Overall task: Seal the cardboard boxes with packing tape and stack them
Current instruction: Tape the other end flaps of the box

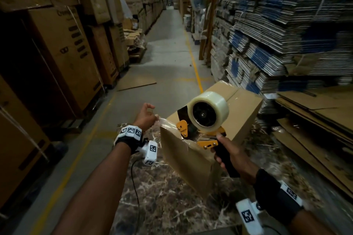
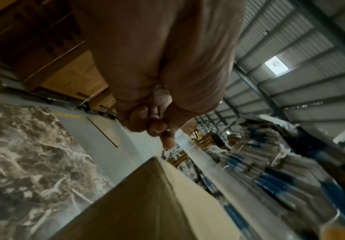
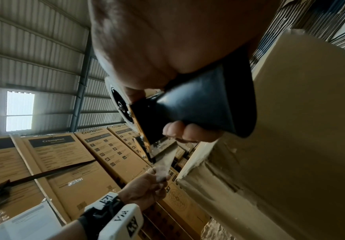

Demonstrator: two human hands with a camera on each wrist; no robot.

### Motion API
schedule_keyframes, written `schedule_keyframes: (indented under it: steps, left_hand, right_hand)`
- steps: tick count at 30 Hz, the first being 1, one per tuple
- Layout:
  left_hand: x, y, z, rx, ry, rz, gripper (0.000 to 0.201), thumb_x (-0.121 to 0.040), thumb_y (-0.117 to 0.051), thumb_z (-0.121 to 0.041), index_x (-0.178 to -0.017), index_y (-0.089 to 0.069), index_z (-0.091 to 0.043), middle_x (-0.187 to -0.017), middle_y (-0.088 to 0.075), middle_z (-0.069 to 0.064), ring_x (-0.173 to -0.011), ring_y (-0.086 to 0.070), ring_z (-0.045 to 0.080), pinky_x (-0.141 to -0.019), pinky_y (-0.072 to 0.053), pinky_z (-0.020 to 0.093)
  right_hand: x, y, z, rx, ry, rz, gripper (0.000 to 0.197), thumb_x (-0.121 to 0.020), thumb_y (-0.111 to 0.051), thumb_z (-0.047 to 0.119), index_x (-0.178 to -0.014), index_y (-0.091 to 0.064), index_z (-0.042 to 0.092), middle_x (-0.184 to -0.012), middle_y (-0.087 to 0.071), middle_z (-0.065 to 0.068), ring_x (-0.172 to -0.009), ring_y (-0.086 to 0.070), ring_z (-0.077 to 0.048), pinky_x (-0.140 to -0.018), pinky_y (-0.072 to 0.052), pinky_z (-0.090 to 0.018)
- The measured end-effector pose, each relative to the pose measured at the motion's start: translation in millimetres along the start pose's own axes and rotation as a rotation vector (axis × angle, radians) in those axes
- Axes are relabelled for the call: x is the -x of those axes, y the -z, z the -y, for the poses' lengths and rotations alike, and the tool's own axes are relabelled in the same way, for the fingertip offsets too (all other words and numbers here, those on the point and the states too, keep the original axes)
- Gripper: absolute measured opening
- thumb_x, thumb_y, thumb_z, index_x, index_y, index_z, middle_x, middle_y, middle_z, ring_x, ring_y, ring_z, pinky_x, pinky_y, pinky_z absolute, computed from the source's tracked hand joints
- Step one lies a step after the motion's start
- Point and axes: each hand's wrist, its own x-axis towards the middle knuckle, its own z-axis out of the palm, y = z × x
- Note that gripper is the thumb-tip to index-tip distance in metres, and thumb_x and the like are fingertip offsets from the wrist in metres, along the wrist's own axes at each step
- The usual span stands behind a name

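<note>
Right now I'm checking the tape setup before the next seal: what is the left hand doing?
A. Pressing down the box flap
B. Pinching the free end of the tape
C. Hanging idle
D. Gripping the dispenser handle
B: the left hand pinches the clear tape end drawn from the dispenser, which the right hand grips.

Yellow-and-black tape dispenser (image 1: 202, 131), clear tape roll (image 1: 210, 109), brown box (image 1: 191, 158)

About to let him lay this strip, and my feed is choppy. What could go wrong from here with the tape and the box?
1. The left hand pinches the loose tape end in mid-air; it may fold onto itself before reaching the cardboard box.
2. The right hand holds the tape dispenser above the box corner, so the strip could land crooked.
</note>
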Motion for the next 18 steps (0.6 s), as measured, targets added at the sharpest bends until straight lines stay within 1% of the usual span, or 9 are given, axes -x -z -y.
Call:
schedule_keyframes:
  steps: [2, 3, 5, 6, 8, 11, 13, 16, 18]
  left_hand:
    - [-0.4, -6.9, 4.5, -0.041, -0.043, 0.004, 0.035, -0.095, -0.064, -0.001, -0.114, -0.047, -0.025, -0.083, -0.062, 0.008, -0.07, -0.055, 0.022, -0.055, -0.044, 0.03]
    - [-0.7, -9.5, 6.7, -0.063, -0.058, -0.001, 0.034, -0.096, -0.063, -0.002, -0.116, -0.047, -0.024, -0.085, -0.064, 0.009, -0.072, -0.058, 0.023, -0.057, -0.047, 0.032]
    - [-1.5, -15.2, 9.6, -0.091, -0.085, -0.026, 0.033, -0.097, -0.062, -0.003, -0.119, -0.047, -0.024, -0.09, -0.067, 0.012, -0.078, -0.064, 0.027, -0.064, -0.054, 0.04]
    - [-2.6, -17.6, 10.8, -0.104, -0.098, -0.04, 0.034, -0.097, -0.062, -0.004, -0.119, -0.047, -0.025, -0.092, -0.068, 0.013, -0.081, -0.066, 0.028, -0.067, -0.055, 0.041]
    - [-3.3, -20.9, 11.0, -0.122, -0.113, -0.062, 0.035, -0.098, -0.061, -0.005, -0.121, -0.047, -0.026, -0.093, -0.069, 0.013, -0.081, -0.066, 0.025, -0.067, -0.055, 0.038]
    - [-5.5, -23.1, 10.8, -0.123, -0.119, -0.066, 0.036, -0.098, -0.06, -0.003, -0.123, -0.046, -0.025, -0.091, -0.068, 0.012, -0.076, -0.064, 0.022, -0.063, -0.051, 0.034]
    - [-7.4, -24.6, 11.9, -0.134, -0.12, -0.066, 0.036, -0.098, -0.06, -0.002, -0.124, -0.046, -0.023, -0.091, -0.068, 0.012, -0.075, -0.062, 0.021, -0.062, -0.05, 0.033]
    - [-8.9, -27.6, 14.8, -0.15, -0.122, -0.059, 0.035, -0.096, -0.06, -0.001, -0.123, -0.048, -0.02, -0.091, -0.066, 0.012, -0.076, -0.061, 0.021, -0.066, -0.051, 0.034]
    - [-10.2, -29.2, 18.4, -0.149, -0.137, -0.053, 0.033, -0.096, -0.058, 0.001, -0.122, -0.05, -0.018, -0.088, -0.061, 0.01, -0.078, -0.058, 0.022, -0.071, -0.052, 0.037]
  right_hand:
    - [-1.8, -2.8, -1.7, 0.008, -0.008, -0.015, 0.08, -0.074, -0.053, 0.089, -0.086, -0.069, 0.011, -0.066, -0.055, -0.007, -0.053, -0.048, -0.018, -0.051, -0.037, -0.031]
    - [-1.9, -3.4, -1.7, 0.021, -0.001, -0.03, 0.082, -0.073, -0.054, 0.09, -0.086, -0.07, 0.01, -0.066, -0.057, -0.008, -0.054, -0.049, -0.02, -0.052, -0.038, -0.031]
    - [-2.0, -4.5, -1.4, 0.062, 0.033, -0.058, 0.086, -0.072, -0.056, 0.089, -0.087, -0.071, 0.006, -0.066, -0.058, -0.009, -0.056, -0.05, -0.022, -0.054, -0.038, -0.032]
    - [-1.5, -5.6, -1.7, 0.072, 0.052, -0.065, 0.083, -0.073, -0.057, 0.088, -0.085, -0.071, 0.007, -0.066, -0.059, -0.01, -0.057, -0.051, -0.023, -0.055, -0.038, -0.033]
    - [0.1, -9.8, -0.8, 0.083, 0.088, -0.069, 0.071, -0.077, -0.059, 0.084, -0.08, -0.072, 0.015, -0.071, -0.061, -0.011, -0.06, -0.051, -0.025, -0.057, -0.038, -0.037]
    - [0.7, -13.8, 0.3, 0.13, 0.12, -0.08, 0.063, -0.086, -0.057, 0.078, -0.078, -0.068, 0.016, -0.072, -0.059, -0.011, -0.062, -0.05, -0.023, -0.06, -0.039, -0.04]
    - [0.3, -14.4, 2.4, 0.163, 0.125, -0.083, 0.062, -0.091, -0.056, 0.075, -0.078, -0.066, 0.015, -0.069, -0.057, -0.009, -0.06, -0.05, -0.022, -0.058, -0.039, -0.039]
    - [-0.5, -14.6, 5.2, 0.22, 0.113, -0.086, 0.067, -0.092, -0.052, 0.072, -0.085, -0.067, 0.006, -0.067, -0.057, -0.008, -0.057, -0.052, -0.021, -0.054, -0.04, -0.033]
    - [-0.3, -15.5, 4.9, 0.26, 0.091, -0.091, 0.07, -0.094, -0.05, 0.069, -0.089, -0.065, 0.001, -0.065, -0.057, -0.007, -0.054, -0.053, -0.019, -0.05, -0.041, -0.029]
